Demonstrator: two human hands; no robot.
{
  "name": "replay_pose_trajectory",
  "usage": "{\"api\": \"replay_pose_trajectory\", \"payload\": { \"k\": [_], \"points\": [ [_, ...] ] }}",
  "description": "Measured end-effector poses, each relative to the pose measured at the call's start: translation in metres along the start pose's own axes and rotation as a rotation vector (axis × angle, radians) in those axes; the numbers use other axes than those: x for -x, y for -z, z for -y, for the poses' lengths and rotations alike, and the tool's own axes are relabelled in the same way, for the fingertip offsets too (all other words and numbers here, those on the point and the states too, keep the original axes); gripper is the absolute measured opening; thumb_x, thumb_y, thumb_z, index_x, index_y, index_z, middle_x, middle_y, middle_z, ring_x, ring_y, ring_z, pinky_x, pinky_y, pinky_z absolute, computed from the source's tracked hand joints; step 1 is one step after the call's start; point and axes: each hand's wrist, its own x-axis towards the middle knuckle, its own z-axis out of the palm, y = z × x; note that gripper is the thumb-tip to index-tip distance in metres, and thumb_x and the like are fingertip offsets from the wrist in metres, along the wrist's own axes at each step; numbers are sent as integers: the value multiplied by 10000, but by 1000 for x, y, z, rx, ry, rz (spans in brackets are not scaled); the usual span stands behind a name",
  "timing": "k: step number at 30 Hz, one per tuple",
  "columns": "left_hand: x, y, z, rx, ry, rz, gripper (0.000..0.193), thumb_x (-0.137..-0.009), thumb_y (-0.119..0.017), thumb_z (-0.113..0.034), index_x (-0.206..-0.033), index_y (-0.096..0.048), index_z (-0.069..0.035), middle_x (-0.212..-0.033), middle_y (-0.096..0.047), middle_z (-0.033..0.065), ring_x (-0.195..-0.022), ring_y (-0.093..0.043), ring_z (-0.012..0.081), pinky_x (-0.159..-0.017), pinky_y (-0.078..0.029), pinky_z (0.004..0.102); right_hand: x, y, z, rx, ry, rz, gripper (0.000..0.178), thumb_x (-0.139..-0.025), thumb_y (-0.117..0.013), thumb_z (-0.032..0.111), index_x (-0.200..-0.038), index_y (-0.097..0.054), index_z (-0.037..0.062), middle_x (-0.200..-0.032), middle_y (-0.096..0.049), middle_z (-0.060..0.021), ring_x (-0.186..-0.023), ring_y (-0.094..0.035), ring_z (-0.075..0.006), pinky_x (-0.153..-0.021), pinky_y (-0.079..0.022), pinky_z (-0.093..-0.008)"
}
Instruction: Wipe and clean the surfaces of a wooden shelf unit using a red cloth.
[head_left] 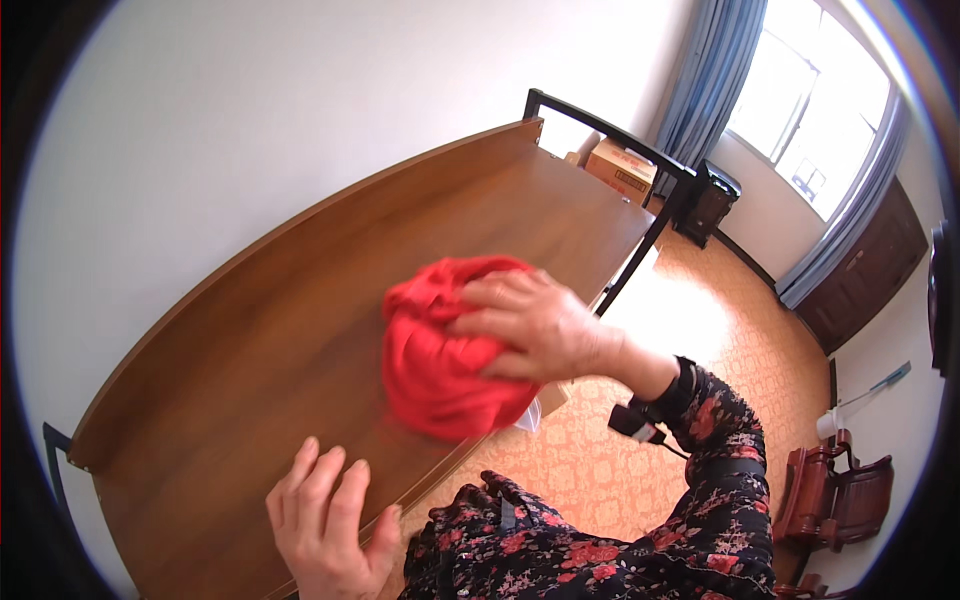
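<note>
A crumpled red cloth (440, 370) is bunched over the middle of a brown wooden shelf board (280, 350). My right hand (535, 325) presses on the cloth from its right side, with the fingers curled over the folds. Both the cloth and the fingers are slightly smeared by motion. Whether the cloth lies flat against the board underneath is hidden. Lower down, near the board's front edge, my left hand (335, 525) holds nothing. Its fingers are apart and point away from me, clear of the cloth.
A black metal frame (610, 130) rises at the board's far end, with a cardboard box (620, 168) behind it. A raised wooden lip runs along the wall side. At right are a patterned orange floor (570, 480), a dark speaker-like box (708, 200) and a reddish wooden chair (835, 490).
</note>
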Motion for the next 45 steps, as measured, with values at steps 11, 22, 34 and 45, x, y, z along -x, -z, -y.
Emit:
{"api": "replay_pose_trajectory", "payload": {
  "k": [11,22,34,45],
  "points": [
    [-8,35,0,-8,-29,-51,348,-855,-617,-240,-1112,-604,-6,-1257,-530,186,-1246,-463,399,-990,-378,494,20,14,-152,311,-940,138,490,-931,-425,470,-1328,-496,192,-1350,-492,-117,-1261,-448,-336,-1012,-387,-502],
    [46,79,-22,-370,260,-155,291,-896,-589,-197,-1104,-615,6,-1234,-558,168,-1226,-483,369,-1003,-387,467,-47,-8,113,-213,315,-175,442,-790,-650,426,-1138,-614,156,-1173,-564,-77,-1113,-526,-256,-908,-420,-418],
    [96,83,62,-330,586,-187,273,-902,-523,-38,-1165,-563,20,-1284,-521,163,-1284,-435,349,-1060,-335,433,-25,13,-60,72,-208,-51,366,-879,-518,426,-1127,-638,185,-1133,-605,-82,-1109,-565,-298,-910,-477,-428],
    [147,63,93,-371,634,-353,240,-952,-514,-103,-1147,-582,20,-1244,-565,152,-1237,-485,312,-1047,-350,399,-21,15,-170,336,-786,316,568,-963,-319,538,-1404,-407,190,-1418,-434,-173,-1330,-395,-349,-1059,-374,-471]
  ]
}}
